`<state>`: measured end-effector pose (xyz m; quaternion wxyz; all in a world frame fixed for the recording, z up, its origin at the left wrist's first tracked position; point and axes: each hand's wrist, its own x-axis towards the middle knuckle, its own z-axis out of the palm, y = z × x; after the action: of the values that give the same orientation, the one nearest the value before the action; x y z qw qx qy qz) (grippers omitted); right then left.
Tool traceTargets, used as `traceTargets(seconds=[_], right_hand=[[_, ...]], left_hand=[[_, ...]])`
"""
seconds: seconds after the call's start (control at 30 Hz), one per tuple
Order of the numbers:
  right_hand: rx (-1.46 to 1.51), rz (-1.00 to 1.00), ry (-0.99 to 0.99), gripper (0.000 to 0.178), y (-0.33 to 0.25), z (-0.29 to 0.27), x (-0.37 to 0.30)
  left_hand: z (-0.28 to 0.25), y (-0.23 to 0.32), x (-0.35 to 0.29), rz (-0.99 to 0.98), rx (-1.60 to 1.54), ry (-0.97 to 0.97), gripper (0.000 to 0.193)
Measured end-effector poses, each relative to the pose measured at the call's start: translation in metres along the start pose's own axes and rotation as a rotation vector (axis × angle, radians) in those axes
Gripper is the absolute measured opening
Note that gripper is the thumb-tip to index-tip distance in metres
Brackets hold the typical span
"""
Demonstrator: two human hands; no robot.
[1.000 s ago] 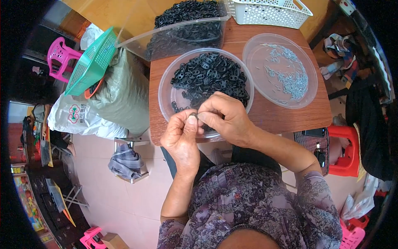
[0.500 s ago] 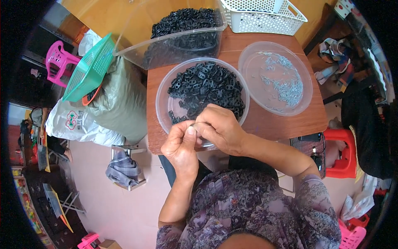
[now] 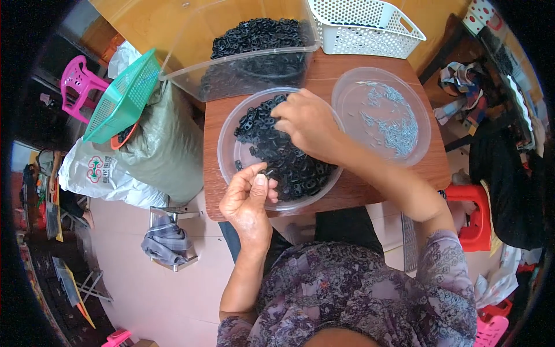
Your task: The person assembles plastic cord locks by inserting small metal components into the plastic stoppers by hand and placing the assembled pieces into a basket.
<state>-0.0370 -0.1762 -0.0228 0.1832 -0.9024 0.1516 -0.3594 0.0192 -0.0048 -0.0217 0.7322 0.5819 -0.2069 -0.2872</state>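
My left hand (image 3: pixel 248 203) is closed in a pinch over the near left part of a round clear plastic tub (image 3: pixel 223 151). Between thumb and forefinger is a small black plastic piece (image 3: pixel 267 172) with a short silvery pin in it. Loose black plastic pieces with two holes (image 3: pixel 300 174) fill much of the tub. My right hand (image 3: pixel 312 126) is over the tub's far right side, its curled fingers down at the heap; they are blurred, and whether they hold anything is hidden. To the right, a shallow clear dish (image 3: pixel 346 103) holds scattered small silvery pins (image 3: pixel 401 130).
Behind the tub stands a clear bin (image 3: pixel 179 74) of black pieces; a white perforated basket (image 3: pixel 370 43) is at its right. Left of the wooden table (image 3: pixel 214 196) are a bulging sack (image 3: pixel 167 150) and a green basket (image 3: pixel 124 98). A red stool (image 3: pixel 477 217) stands on the right.
My hands have come apart. My right hand has moved away from my left, up to the far part of the tub. The left stays almost in place, keeping its pinch on the black piece.
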Motion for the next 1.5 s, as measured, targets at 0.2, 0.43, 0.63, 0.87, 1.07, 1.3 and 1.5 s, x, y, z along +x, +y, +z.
traceTargets(seconds=[0.2, 0.43, 0.63, 0.87, 1.07, 1.3, 1.5], right_hand=[[-0.243, -0.154, -0.178, 0.008, 0.011, 0.025, 0.014], [-0.263, -0.217, -0.178, 0.006, 0.007, 0.03, 0.012], [-0.163, -0.194, -0.18, 0.006, 0.003, 0.032, 0.013], [-0.146, -0.213, -0.326, 0.007, -0.011, 0.049, 0.017], [-0.187, -0.215, -0.396, 0.012, -0.02, 0.057, 0.02], [-0.032, -0.158, -0.308, 0.013, -0.015, 0.044, 0.01], [0.875, 0.385, -0.368, 0.012, -0.026, 0.007, 0.001]], left_hand=[[0.0, -0.001, 0.001, -0.005, -0.005, 0.006, 0.014], [-0.002, 0.0, 0.001, -0.015, 0.028, 0.011, 0.014], [-0.007, -0.001, -0.004, 0.011, -0.005, 0.015, 0.014], [-0.006, 0.0, -0.007, 0.006, -0.01, 0.024, 0.014], [-0.009, -0.002, -0.006, 0.02, -0.041, 0.005, 0.015], [-0.009, -0.002, -0.006, 0.022, -0.047, 0.021, 0.015], [-0.008, 0.001, 0.001, 0.041, -0.13, 0.076, 0.013]])
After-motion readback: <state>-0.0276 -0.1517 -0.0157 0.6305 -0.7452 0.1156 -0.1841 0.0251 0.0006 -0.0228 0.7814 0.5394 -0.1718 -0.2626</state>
